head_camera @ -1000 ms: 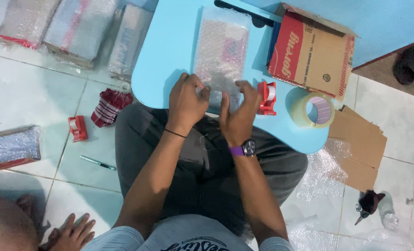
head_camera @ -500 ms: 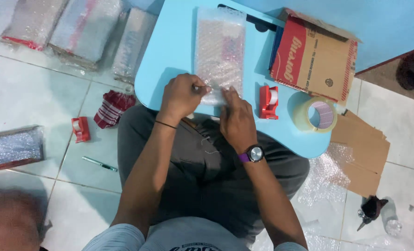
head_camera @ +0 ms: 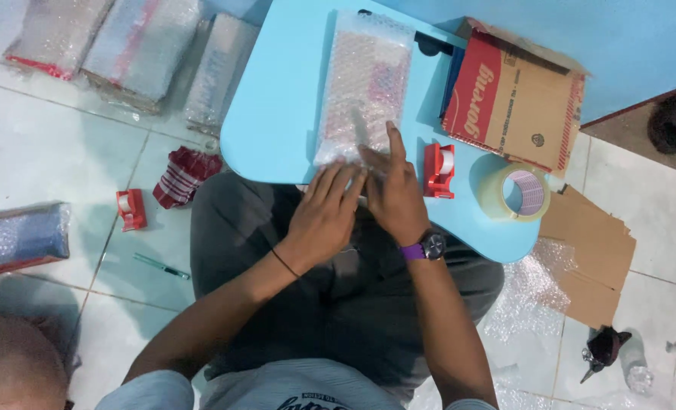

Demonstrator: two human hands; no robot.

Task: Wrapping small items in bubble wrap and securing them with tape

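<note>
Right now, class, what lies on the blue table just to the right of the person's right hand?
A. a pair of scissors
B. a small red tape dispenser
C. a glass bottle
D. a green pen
B: a small red tape dispenser sits on the blue table beside the right hand, between it and the big roll of clear tape.

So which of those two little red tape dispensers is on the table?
The red tape dispenser right beside the person's right hand, on the light blue table. The other one lies on the tiled floor, near a striped cloth.
</note>
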